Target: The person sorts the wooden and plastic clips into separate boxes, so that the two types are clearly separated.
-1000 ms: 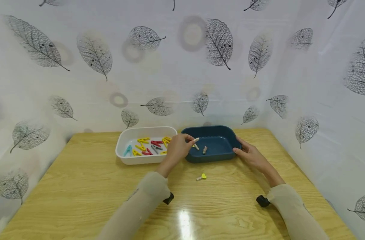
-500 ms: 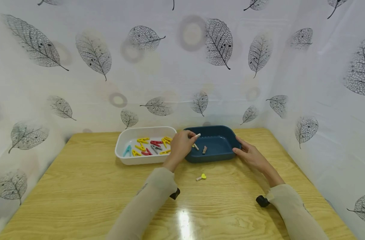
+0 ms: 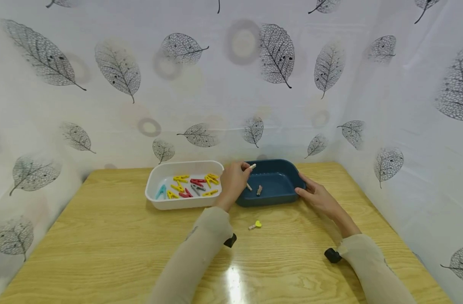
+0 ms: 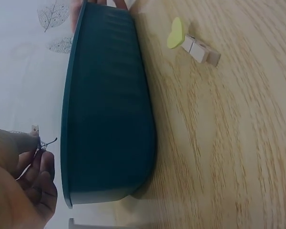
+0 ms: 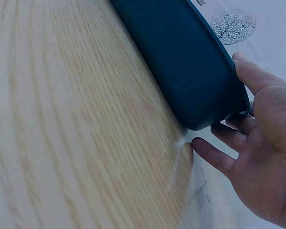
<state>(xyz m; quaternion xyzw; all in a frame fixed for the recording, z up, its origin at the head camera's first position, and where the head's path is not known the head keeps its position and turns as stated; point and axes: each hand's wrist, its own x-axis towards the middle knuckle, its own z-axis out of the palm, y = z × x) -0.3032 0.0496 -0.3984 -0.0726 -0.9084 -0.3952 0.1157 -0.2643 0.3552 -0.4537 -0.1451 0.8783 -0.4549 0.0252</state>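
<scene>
My left hand (image 3: pixel 231 185) is over the left end of a dark blue tray (image 3: pixel 275 183), pinching a small pale wooden clothespin (image 3: pixel 253 166) between thumb and fingers. In the left wrist view, only the tip of that clothespin (image 4: pixel 35 128) shows above the thumb. At the tray's right end my right hand (image 3: pixel 320 197) holds the wall, thumb at the rim and fingers against the outside, as the right wrist view also shows. Inside the tray lie a brownish clothespin (image 3: pixel 260 191) and a pale one (image 3: pixel 249 186), partly hidden by my left hand.
Left of the blue tray, a white tray (image 3: pixel 161 203) holds several yellow, red, grey and turquoise plastic clothespins. A wooden clothespin with a yellow heart (image 3: pixel 258 224) lies on the wooden table (image 3: pixel 113 240) in front. A leaf-patterned curtain (image 3: pixel 216 97) hangs behind.
My left hand has moved right and slightly away from me, over the blue tray, carrying the wooden clothespin. The right hand stays at the tray's right end.
</scene>
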